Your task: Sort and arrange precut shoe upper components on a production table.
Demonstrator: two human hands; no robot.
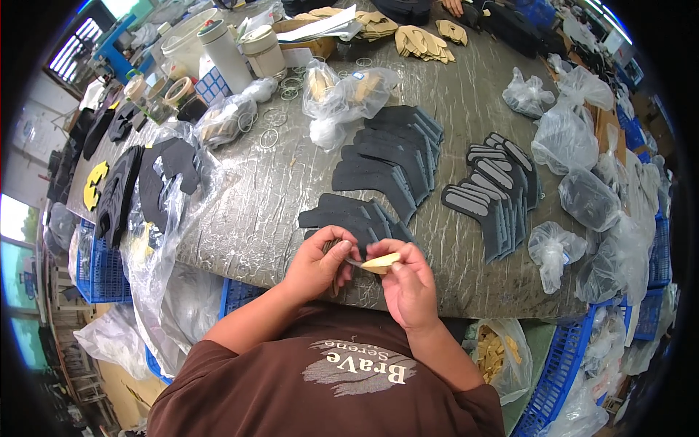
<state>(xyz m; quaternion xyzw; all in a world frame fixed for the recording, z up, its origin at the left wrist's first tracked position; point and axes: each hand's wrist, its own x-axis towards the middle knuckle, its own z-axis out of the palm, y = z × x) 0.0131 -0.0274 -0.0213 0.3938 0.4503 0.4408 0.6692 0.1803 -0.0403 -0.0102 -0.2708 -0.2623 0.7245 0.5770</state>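
Close to the table's front edge, my right hand (410, 285) pinches a small pale yellow piece (381, 263) between thumb and fingers. My left hand (320, 264) is closed just beside it, its fingertips pressed together near the piece's left end. A thin greyish bit shows at those fingertips, too small to name. Right beyond my hands lies a fanned stack of dark grey cut pieces (342, 211), partly covered by my fingers. Farther back is a larger overlapping row of similar dark pieces (386, 160).
Dark pieces with light grey pads (484, 178) lie to the right, near knotted clear plastic bags (590, 197). Bagged tan pieces (346, 91), tan cutouts (424, 44), a white bottle (224, 54) and jars stand farther back. Blue crates (557, 371) and a bag of yellow pieces (502, 353) sit below the edge.
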